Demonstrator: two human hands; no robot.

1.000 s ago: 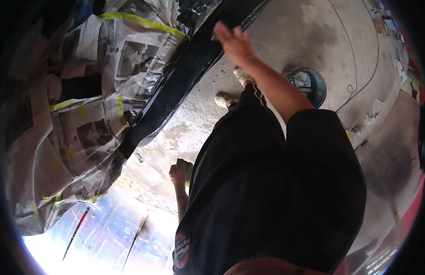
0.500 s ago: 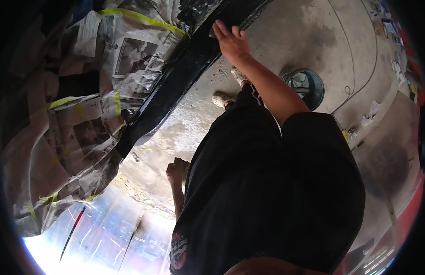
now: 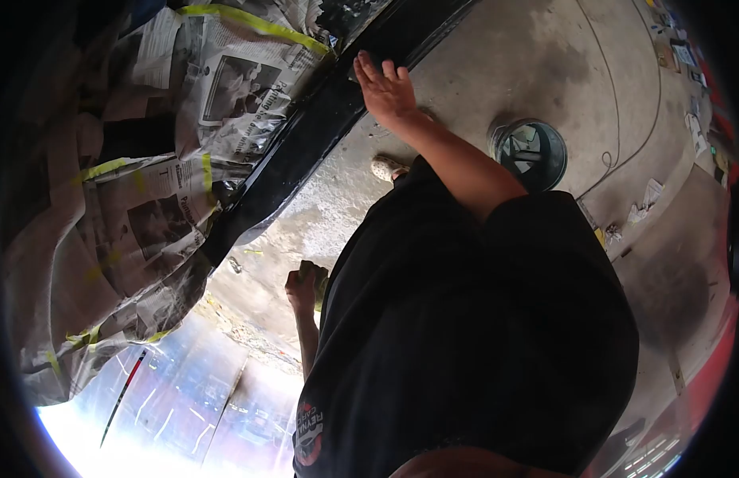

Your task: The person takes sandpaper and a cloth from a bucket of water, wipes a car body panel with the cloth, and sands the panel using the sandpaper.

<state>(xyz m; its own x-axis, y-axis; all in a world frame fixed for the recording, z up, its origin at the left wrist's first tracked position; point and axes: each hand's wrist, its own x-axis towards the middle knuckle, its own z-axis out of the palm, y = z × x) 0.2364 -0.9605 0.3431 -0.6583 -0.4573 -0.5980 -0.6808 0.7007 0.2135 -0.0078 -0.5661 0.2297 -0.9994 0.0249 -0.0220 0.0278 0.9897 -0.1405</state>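
My right hand (image 3: 388,94) lies over the long black panel (image 3: 306,131), fingers stretched and close together. A small dark pad (image 3: 357,73) shows at the fingertips, pressed between them and the panel; its kind is hard to make out. Low at my side, my left hand (image 3: 301,291) is closed around a crumpled greenish cloth (image 3: 318,285). Newspaper sheets (image 3: 158,211) held with yellow tape (image 3: 254,28) cover the surface along the panel's left side.
A dark round bucket (image 3: 559,163) with pale pieces inside stands on the concrete floor (image 3: 465,80). A thin cable (image 3: 617,119) runs along the floor to the right. Scraps and litter (image 3: 648,199) lie at the far right. My shoe (image 3: 388,167) is below the panel.
My right hand has slid a little down and left along the black panel. My left hand has risen slightly, showing more of the greenish cloth. My body has leaned forward.
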